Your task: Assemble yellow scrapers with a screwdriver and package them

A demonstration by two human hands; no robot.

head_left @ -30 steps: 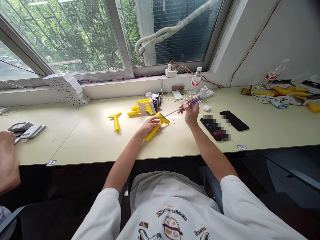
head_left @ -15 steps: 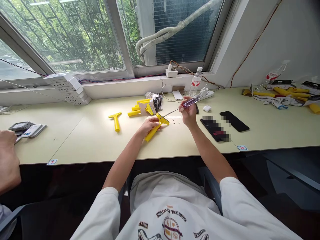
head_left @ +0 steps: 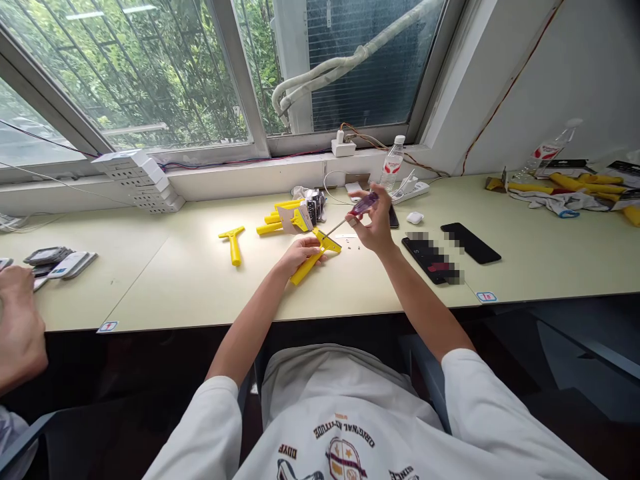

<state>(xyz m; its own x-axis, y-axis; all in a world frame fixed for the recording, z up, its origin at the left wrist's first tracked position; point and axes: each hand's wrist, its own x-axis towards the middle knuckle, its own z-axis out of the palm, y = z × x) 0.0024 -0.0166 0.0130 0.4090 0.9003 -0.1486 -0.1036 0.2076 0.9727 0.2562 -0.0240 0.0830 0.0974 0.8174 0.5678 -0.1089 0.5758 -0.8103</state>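
Note:
My left hand (head_left: 299,255) is wrapped round a yellow scraper (head_left: 306,268), whose wide head points up and right. In my right hand (head_left: 376,230) is a screwdriver with a purple handle (head_left: 365,204); its metal shaft slants down left to the scraper's head. Whether the tip sits in a screw is too small to tell. Several tiny parts (head_left: 349,247) lie on the table between my hands. Another yellow scraper (head_left: 235,251) lies to the left. Behind my left hand, several yellow scrapers (head_left: 273,227) are piled beside black-and-white packaging (head_left: 314,205).
Two dark phones (head_left: 431,260) (head_left: 470,243) and a white earbud case (head_left: 415,218) lie right of my hands. A water bottle (head_left: 393,164) stands behind, by a power strip (head_left: 413,191). Another person's hand (head_left: 20,313) is at far left, near stacked devices (head_left: 73,264).
My right hand has shifted its grip on the screwdriver, with its fingers now raised higher round the handle. My left hand and the scraper have barely moved.

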